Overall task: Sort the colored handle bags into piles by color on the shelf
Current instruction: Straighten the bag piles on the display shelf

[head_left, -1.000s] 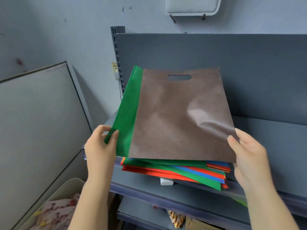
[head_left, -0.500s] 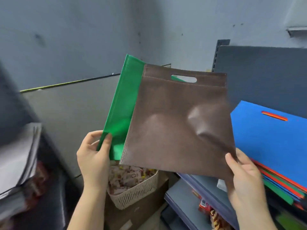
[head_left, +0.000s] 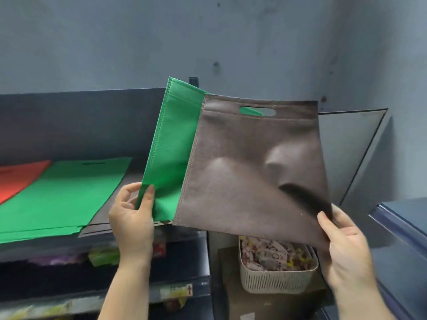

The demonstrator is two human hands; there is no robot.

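Head view: our left hand (head_left: 131, 218) pinches lower corner of green bag (head_left: 171, 158); our right hand (head_left: 344, 245) pinches lower right corner of brown bag (head_left: 249, 172). Both bags held upright in air, brown overlapping green. On shelf (head_left: 69, 125) at left: green pile (head_left: 60, 197) beside red pile (head_left: 16, 179). Basket (head_left: 275, 280) below bags.
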